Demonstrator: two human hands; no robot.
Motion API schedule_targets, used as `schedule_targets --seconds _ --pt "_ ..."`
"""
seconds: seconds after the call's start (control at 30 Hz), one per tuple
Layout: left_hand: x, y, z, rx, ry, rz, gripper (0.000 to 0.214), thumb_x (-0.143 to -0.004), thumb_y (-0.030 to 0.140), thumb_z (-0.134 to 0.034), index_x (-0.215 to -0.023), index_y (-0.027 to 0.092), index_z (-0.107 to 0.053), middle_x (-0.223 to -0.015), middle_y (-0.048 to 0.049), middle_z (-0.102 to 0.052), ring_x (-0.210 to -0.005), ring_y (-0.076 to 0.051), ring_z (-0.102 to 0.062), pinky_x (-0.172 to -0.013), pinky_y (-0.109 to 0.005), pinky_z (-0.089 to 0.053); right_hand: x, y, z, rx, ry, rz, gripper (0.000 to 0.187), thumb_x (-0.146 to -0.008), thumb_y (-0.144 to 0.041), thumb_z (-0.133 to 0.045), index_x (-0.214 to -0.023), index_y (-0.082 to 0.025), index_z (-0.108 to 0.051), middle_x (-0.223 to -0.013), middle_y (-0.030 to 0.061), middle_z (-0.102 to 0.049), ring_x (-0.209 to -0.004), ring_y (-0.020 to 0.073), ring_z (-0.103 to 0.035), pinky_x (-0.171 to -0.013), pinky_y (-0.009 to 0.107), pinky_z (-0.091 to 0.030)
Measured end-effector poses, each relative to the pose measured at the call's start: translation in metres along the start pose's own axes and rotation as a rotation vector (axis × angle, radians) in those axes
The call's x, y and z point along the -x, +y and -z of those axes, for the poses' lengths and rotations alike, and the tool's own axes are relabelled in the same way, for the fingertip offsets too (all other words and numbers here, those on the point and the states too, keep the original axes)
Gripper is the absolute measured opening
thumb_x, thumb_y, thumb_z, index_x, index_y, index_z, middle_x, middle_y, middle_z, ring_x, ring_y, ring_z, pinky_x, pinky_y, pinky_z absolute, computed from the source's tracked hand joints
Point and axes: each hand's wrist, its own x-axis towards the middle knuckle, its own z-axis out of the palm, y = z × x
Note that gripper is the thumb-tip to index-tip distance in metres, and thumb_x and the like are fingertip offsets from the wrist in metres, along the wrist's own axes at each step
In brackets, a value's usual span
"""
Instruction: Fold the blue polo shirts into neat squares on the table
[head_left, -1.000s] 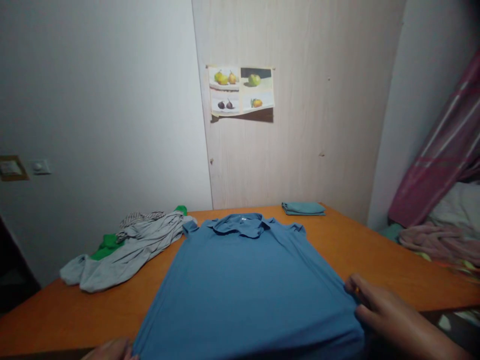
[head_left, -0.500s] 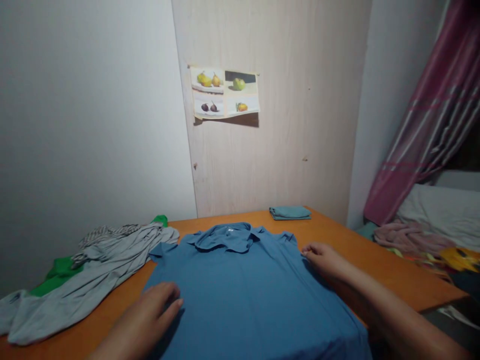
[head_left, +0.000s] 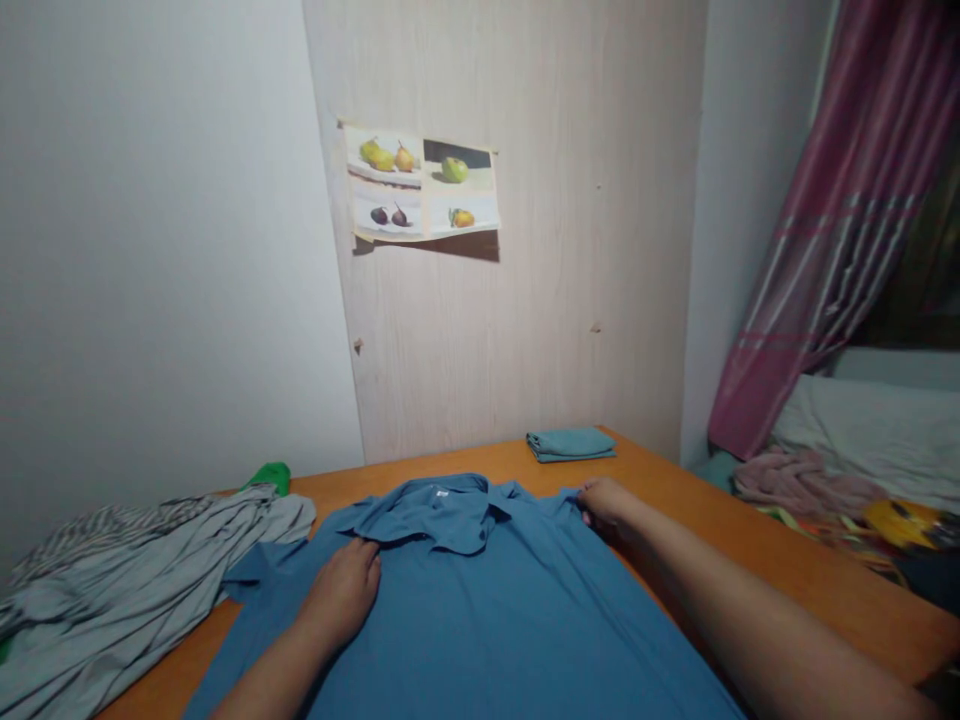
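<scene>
Blue shirt [head_left: 480, 620] lies spread on the desk [head_left: 697, 510], unfolded — right hand [head_left: 606, 502] pinches its sleeve edge [head_left: 564, 500] between fingers, left hand [head_left: 346, 590] rests by the collar [head_left: 466, 535], grip unclear — teal cloth [head_left: 570, 445] behind sits folded, grey clothes [head_left: 172, 580] heaped.

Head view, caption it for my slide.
Blue shirt on orange table, left hand by the collar, right hand at a sleeve.

On my feed I count one left hand [head_left: 345, 590] low and left of centre plus one right hand [head_left: 604, 500] right of centre, two altogether; one blue shirt [head_left: 487, 620], bottom middle; one folded cloth [head_left: 571, 444], right of centre; one sheet [head_left: 423, 185] bearing four pictures, upper middle; one curtain [head_left: 817, 230], upper right. The heaped garments [head_left: 165, 580], lower left, I can't number.
</scene>
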Motion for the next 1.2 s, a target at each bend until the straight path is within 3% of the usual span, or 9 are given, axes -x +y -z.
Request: schedule_targets --seconds 0.1,0.2,0.37,0.47,0.6,0.7,0.87,1.03,1.2 --pt "-0.002 -0.004 -0.004 0.026 0.009 -0.011 0.037 -0.096 0.028 -0.037 -0.111 0.015 -0.069 -0.117 -0.0148 -0.069 -0.11 -0.028 -0.064 -0.099 -0.041 -0.045 0.006 -0.01 0.004 -0.03 0.118 0.06 0.024 -0.09 -0.023 -0.048 -0.086 -0.015 -0.07 -0.075 0.0099 -0.073 -0.063 0.018 -0.067 -0.059 0.026 -0.049" --pt "-0.002 -0.006 -0.005 0.045 0.014 -0.025 0.038 -0.096 0.032 -0.037 -0.109 0.017 -0.069 -0.117 -0.0141 -0.069 -0.111 -0.028 -0.064 -0.1 -0.042 -0.045 0.027 -0.018 0.011 0.065 0.25 0.42 0.031 -0.092 -0.024 -0.046 -0.115 -0.02 -0.067 -0.11 0.0094 -0.074 -0.103 0.0226 -0.068 -0.089 0.035 -0.051" --pt "-0.003 -0.006 -0.006 0.041 0.005 -0.023 0.039 -0.096 0.035 -0.036 -0.11 0.017 -0.067 -0.119 -0.0139 -0.068 -0.113 -0.028 -0.063 -0.102 -0.043 -0.044 0.067 -0.009 0.019 0.317 -0.134 0.848 0.027 -0.085 -0.012 -0.052 -0.1 -0.024 -0.071 -0.135 0.0067 -0.064 -0.14 0.0242 -0.045 -0.114 0.043 -0.035" --pt "-0.002 -0.005 -0.006 0.033 -0.005 -0.009 0.037 -0.096 0.035 -0.037 -0.111 0.018 -0.067 -0.119 -0.0124 -0.067 -0.114 -0.027 -0.062 -0.103 -0.041 -0.044 0.07 0.005 0.019 0.279 -0.239 0.732 0.026 -0.084 -0.011 -0.049 -0.092 -0.024 -0.071 -0.136 0.0046 -0.064 -0.135 0.0223 -0.051 -0.11 0.039 -0.04" --pt "-0.002 -0.004 -0.005 -0.001 -0.016 -0.009 0.039 -0.096 0.036 -0.036 -0.112 0.018 -0.066 -0.12 -0.0126 -0.067 -0.115 -0.027 -0.062 -0.102 -0.041 -0.044 0.047 0.01 0.019 0.064 -0.02 0.456 0.024 -0.087 -0.02 -0.044 -0.091 -0.022 -0.067 -0.104 0.0054 -0.075 -0.102 0.02 -0.067 -0.089 0.03 -0.05" --pt "-0.002 -0.006 -0.006 0.0 -0.009 -0.013 0.04 -0.096 0.037 -0.035 -0.113 0.017 -0.066 -0.123 -0.0136 -0.066 -0.116 -0.028 -0.061 -0.103 -0.042 -0.043 0.029 -0.008 0.016 0.043 0.117 0.319 0.035 -0.096 -0.04 -0.039 -0.081 -0.019 -0.064 -0.083 0.0076 -0.072 -0.079 0.0202 -0.067 -0.072 0.029 -0.049" --pt "-0.002 -0.007 -0.006 0.04 0.005 -0.012 0.042 -0.095 0.039 -0.038 -0.12 0.019 -0.065 -0.123 -0.0122 -0.067 -0.117 -0.028 -0.06 -0.104 -0.044 -0.043 0.029 -0.057 -0.01 0.397 0.043 0.167 0.063 -0.086 -0.076 -0.043 -0.091 -0.019 -0.069 -0.087 0.0136 -0.072 -0.084 0.0306 -0.068 -0.071 0.038 -0.048" --pt "0.0 -0.005 -0.002 0.054 -0.02 0.007 0.041 -0.095 0.039 -0.038 -0.12 0.02 -0.065 -0.124 -0.0114 -0.066 -0.117 -0.029 -0.06 -0.104 -0.044 -0.042 0.033 -0.072 -0.038 0.6 -0.042 0.292 0.029 -0.081 -0.035 -0.064 -0.106 -0.02 -0.068 -0.104 0.0154 -0.073 -0.095 0.0317 -0.068 -0.079 0.038 -0.049" --pt "-0.001 -0.006 -0.005 0.027 -0.019 -0.002 0.043 -0.097 0.041 -0.035 -0.122 0.02 -0.063 -0.125 -0.0115 -0.065 -0.118 -0.028 -0.059 -0.103 -0.044 -0.043 0.002 -0.043 -0.013 0.303 -0.032 0.297 0.024 -0.079 -0.016 -0.052 -0.091 -0.021 -0.072 -0.092 0.0056 -0.075 -0.085 0.022 -0.069 -0.071 0.028 -0.048"
